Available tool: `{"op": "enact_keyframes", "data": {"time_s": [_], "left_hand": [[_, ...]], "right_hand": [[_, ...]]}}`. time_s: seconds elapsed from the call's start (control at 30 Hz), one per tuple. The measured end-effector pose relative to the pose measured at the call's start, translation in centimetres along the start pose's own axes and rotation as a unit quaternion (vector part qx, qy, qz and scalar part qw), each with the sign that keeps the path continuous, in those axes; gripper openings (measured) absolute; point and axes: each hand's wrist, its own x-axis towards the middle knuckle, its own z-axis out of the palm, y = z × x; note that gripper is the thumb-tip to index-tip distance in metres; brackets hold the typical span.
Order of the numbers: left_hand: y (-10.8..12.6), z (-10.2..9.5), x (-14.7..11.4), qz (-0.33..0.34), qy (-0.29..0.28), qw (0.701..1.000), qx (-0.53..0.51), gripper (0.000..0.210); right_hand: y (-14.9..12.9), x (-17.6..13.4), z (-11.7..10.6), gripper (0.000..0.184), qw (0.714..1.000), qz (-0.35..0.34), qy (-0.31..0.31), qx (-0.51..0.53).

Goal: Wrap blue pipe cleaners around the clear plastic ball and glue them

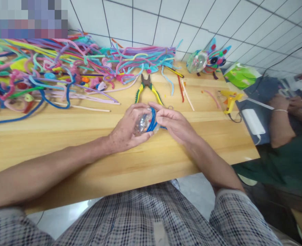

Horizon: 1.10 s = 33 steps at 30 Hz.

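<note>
My left hand (125, 131) is wrapped round a clear, shiny ball (143, 123) above the wooden table. Strands of blue pipe cleaner (152, 119) circle the ball's right side. With thumb and fingers pressed together, my right hand (176, 123) grips the pipe cleaner at that side; a short blue end shows below its fingers. Just beyond both hands lie pliers (147, 82) with yellow and green handles, jaws pointing away from me. The far side of the ball is hidden by my fingers.
A tangled heap of coloured pipe cleaners (56, 75) covers the back left. At the back right stand a pipe-cleaner animal figure (214, 61), a green packet (240, 75) and a yellow glue gun (229, 100). A white power block (253, 121) lies near a co-worker's arm (281, 126).
</note>
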Motion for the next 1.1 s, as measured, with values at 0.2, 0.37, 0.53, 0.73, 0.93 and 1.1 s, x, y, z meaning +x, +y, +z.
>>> {"op": "enact_keyframes", "data": {"time_s": [0.2,0.37,0.53,0.73,0.93,1.1], "left_hand": [[-0.2,0.1,-0.1,0.0,-0.001,1.0,0.001,0.063],[-0.3,0.2,-0.1,0.009,0.001,1.0,0.003,0.064],[-0.1,0.1,-0.1,0.003,0.001,1.0,0.003,0.063],[0.0,0.1,-0.2,-0.016,0.006,1.0,0.002,0.061],[-0.1,0.0,-0.3,-0.015,0.006,1.0,0.0,0.064],[-0.5,-0.2,-0.2,-0.004,-0.003,1.0,0.011,0.075]], "right_hand": [[-0.1,0.0,0.2,0.024,0.999,0.012,-0.008,0.039],[-0.5,-0.2,0.1,0.024,0.998,0.018,-0.019,0.052],[-0.3,-0.1,-0.3,0.026,1.0,0.022,-0.005,0.011],[1.0,0.6,-0.1,0.039,0.999,-0.019,0.03,-0.023],[2.0,0.8,0.2,0.058,0.998,-0.006,0.055,0.005],[2.3,1.0,0.1,0.067,0.999,0.0,0.035,0.026]]}}
